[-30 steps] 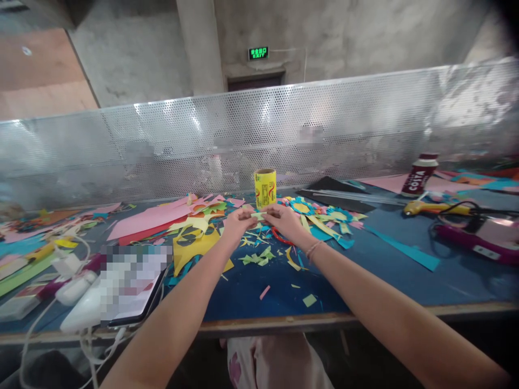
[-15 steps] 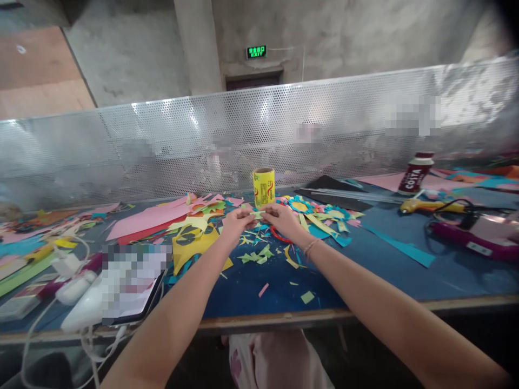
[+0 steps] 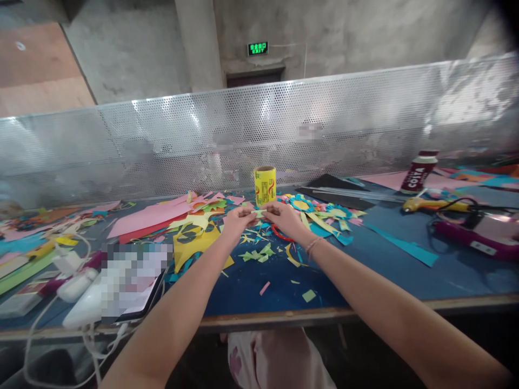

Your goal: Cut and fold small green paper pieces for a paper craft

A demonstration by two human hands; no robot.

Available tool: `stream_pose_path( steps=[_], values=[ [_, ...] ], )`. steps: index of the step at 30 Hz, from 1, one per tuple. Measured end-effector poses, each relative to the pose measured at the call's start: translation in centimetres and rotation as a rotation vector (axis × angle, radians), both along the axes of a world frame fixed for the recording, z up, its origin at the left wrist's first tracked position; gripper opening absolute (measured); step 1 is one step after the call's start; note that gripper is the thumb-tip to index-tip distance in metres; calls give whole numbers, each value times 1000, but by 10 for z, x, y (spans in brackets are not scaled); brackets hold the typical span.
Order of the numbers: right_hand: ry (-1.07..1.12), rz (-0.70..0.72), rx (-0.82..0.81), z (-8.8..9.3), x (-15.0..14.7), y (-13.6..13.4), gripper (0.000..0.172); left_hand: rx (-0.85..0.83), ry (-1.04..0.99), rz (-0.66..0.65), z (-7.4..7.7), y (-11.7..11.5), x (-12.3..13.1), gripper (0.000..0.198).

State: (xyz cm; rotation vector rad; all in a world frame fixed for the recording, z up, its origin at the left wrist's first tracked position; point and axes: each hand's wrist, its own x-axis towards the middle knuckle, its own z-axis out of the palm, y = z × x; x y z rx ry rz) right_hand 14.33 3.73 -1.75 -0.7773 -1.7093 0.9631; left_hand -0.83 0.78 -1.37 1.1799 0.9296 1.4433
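Between my fingertips is a small light-green paper piece, held above the blue table. My left hand pinches its left end and my right hand its right end, so both hands are closed on it. Just behind them a yellow tape roll stands upright. Below the hands lies a small heap of light-green paper cutouts. To the right of my right hand are blue and yellow paper flowers. A red ring-shaped thing is partly hidden by my right hand.
Pink paper sheets and cut yellow paper lie left. A tablet with white cables sits at the front left. On the right are a dark red bottle, a yellow glue gun and a purple device. A perforated metal screen stands behind.
Both hands stay at nearly the same spot, still pinching the green paper piece, which has turned slightly. The whole view has shifted a little.
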Motion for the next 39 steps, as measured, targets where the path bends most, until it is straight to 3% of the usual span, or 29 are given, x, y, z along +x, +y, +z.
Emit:
stream_pose_path(
  steps=[6, 19, 39],
  values=[
    [-79, -48, 96, -1, 0, 0, 18, 63, 105, 32, 1, -3, 2, 20],
    [-230, -154, 212, 3, 2, -5, 11, 62, 166, 21, 1, -3, 5, 18],
    [-246, -161, 228, 4, 2, -5, 11, 80, 204, 2, -5, 3, 1, 18]
  ],
)
